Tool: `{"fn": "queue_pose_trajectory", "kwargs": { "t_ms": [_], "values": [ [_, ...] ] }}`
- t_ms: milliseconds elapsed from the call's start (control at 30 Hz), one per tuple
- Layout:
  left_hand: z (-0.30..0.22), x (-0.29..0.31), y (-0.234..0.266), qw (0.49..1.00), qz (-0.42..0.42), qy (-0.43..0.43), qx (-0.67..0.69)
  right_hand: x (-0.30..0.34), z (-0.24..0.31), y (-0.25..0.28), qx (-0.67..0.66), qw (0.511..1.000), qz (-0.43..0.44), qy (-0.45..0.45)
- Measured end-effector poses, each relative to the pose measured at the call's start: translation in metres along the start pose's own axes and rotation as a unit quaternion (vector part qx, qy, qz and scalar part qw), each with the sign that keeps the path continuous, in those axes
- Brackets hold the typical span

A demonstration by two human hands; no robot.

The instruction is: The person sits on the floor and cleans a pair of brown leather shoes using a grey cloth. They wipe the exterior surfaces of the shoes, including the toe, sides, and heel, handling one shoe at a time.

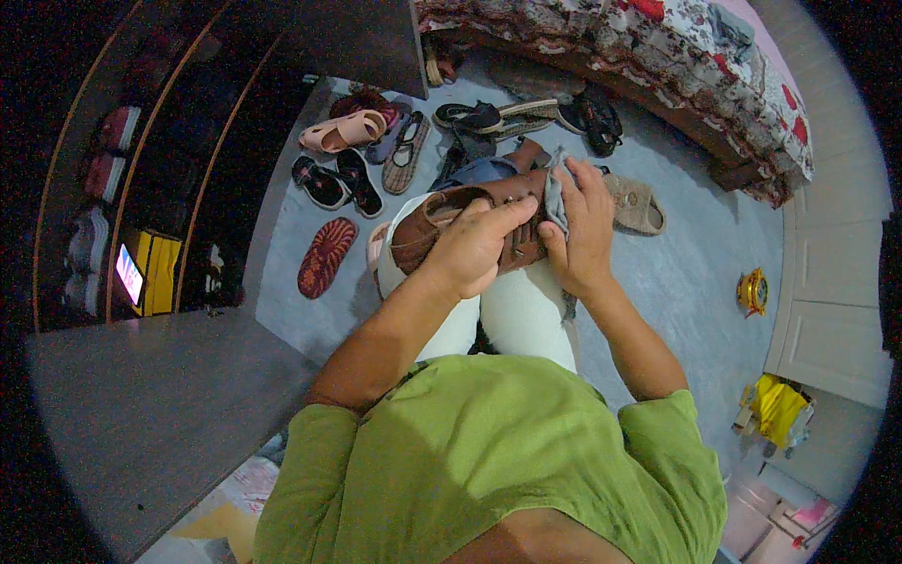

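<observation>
brown leather sandal with straps (pixel 460 211) lies across the person's lap, above the pale trousers (pixel 507 315), held between both hands. the left hand (pixel 474 246) curls over the near side of the sandal, fingers closed on its upper edge. the right hand (pixel 583 230) presses a small grey cloth (pixel 554 199) against the sandal's right end, fingers bent around the cloth and thumb underneath. the two hands sit close together, almost touching.

on the grey floor (pixel 695 282) beyond the knees lies a scatter of footwear: a pink rubber slide (pixel 340 132) at far left, a pair of black sandals (pixel 336 180) near it, a woven flat shoe (pixel 406 152) just beside those, and a red patterned slipper (pixel 325 256) nearer, at left. a tan strapped sandal (pixel 637 204) lies just right of the right hand, and dark sandals (pixel 498 117) lie farther off, near a bed with a flowered cover (pixel 676 56). a dark wooden shelf unit (pixel 160 188) stands at left. a small yellow round object (pixel 752 291) rests on the floor at right, well apart from the hands. the person wears a green shirt (pixel 489 461).
</observation>
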State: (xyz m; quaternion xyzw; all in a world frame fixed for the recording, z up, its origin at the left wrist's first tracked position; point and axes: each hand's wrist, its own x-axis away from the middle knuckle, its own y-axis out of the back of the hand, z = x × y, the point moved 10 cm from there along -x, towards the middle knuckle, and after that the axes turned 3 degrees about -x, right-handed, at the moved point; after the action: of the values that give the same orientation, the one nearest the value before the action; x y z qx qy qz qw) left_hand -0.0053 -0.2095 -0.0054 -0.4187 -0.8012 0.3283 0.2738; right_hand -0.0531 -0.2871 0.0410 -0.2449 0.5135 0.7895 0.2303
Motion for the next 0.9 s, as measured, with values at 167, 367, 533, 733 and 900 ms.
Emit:
{"fn": "queue_pose_trajectory", "kwargs": {
  "t_ms": [167,367,533,733,900],
  "values": [
    [0.001,0.001,0.002,1.000,-0.008,-0.012,-0.017,-0.006,0.000,-0.001,-0.018,0.999,0.015,0.038],
    [0.000,-0.001,0.002,0.999,-0.011,-0.027,-0.031,-0.026,-0.024,-0.011,-0.091,0.991,0.087,-0.054],
    [-0.001,-0.001,0.003,0.999,-0.019,-0.029,-0.022,-0.031,-0.046,-0.017,-0.131,0.977,0.086,-0.144],
    [0.002,0.002,-0.002,0.996,-0.013,-0.018,-0.087,-0.013,-0.070,-0.016,-0.266,0.930,0.015,-0.254],
    [-0.002,0.006,-0.006,0.967,0.019,-0.074,-0.242,-0.014,-0.074,-0.009,-0.243,0.929,0.042,-0.277]
  ]
}}
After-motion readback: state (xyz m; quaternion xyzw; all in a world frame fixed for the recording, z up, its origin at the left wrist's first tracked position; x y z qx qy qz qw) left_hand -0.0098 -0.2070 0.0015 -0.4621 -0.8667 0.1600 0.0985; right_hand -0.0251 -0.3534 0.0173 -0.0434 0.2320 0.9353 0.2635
